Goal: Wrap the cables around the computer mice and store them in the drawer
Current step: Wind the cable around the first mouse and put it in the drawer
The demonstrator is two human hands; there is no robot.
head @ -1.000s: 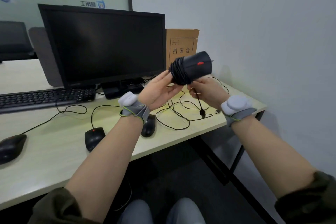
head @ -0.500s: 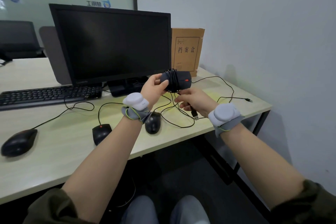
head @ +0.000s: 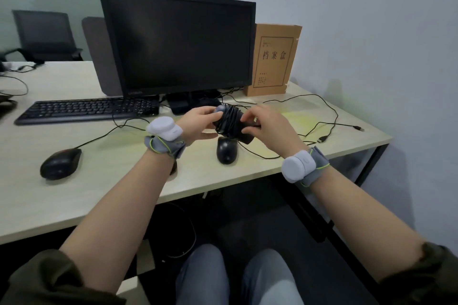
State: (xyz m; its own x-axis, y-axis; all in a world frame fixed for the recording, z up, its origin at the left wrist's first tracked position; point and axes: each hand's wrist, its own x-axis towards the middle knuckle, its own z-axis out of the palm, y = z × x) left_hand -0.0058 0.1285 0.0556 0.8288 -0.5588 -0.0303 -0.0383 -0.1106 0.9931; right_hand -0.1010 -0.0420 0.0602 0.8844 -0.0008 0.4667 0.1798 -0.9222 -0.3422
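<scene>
Gripping wrapped mouse, both hands.

Third mouse mostly hidden behind left forearm.

Four mice — one wrapped, three on the desk — one keyboard, one monitor.

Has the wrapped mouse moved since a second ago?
Yes. The wrapped mouse has come down from level with the brown box to just above the desk.
</scene>
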